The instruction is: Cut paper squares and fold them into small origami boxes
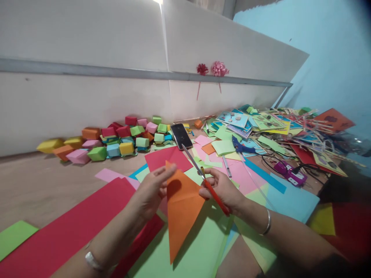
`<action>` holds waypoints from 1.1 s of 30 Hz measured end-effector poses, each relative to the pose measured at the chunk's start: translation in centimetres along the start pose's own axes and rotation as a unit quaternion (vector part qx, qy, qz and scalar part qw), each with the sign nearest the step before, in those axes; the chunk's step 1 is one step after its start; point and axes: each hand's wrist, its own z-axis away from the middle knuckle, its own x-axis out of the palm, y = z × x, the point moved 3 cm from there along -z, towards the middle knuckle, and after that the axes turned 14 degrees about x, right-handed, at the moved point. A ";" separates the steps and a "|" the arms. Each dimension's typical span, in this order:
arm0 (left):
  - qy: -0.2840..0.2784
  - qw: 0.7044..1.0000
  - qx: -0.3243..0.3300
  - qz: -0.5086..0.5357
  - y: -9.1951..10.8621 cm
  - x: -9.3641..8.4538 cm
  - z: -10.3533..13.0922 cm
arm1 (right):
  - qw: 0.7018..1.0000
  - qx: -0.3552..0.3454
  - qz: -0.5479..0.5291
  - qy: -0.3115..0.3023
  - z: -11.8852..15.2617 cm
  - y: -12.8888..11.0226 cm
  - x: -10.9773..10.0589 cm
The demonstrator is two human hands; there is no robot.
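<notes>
My left hand [155,189] pinches the upper left edge of a folded orange sheet of paper [184,208], which hangs as a pointed, kite-like shape. In my right hand [222,189] are scissors [216,197] with orange-red handles, their blades pointing up and to the left, away from me. The fingers of that hand also touch the right corner of the orange paper. Below lie a large pale green sheet [185,255] and a long red sheet [81,212]. A smaller red piece [168,156] lies just beyond my hands.
Small coloured paper boxes [118,139] are heaped along the white wall panel. A phone [181,136] lies beside them. To the right are a blue glue gun [242,146], a cutter knife [227,166], a purple power socket [290,173] with cables, and piled cards [237,119].
</notes>
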 end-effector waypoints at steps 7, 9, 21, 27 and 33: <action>-0.017 0.999 -0.041 -0.022 -1.9 0.7 1.2 | 1.000 0.001 0.012 -0.005 0.3 -0.1 0.2; -0.009 0.999 -0.045 -0.026 -1.5 0.6 1.2 | 1.000 0.014 0.014 -0.017 0.3 -0.1 0.3; -0.003 0.999 0.015 -0.031 1.8 -0.5 0.5 | 0.984 0.005 0.122 -0.128 2.0 -0.8 0.2; -0.015 0.999 0.020 -0.035 2.3 -0.4 0.7 | 0.974 0.039 0.161 -0.157 2.6 -0.8 0.9; -0.011 0.999 0.019 -0.034 2.4 -0.4 0.6 | 0.978 0.038 0.148 -0.143 1.8 0.2 0.7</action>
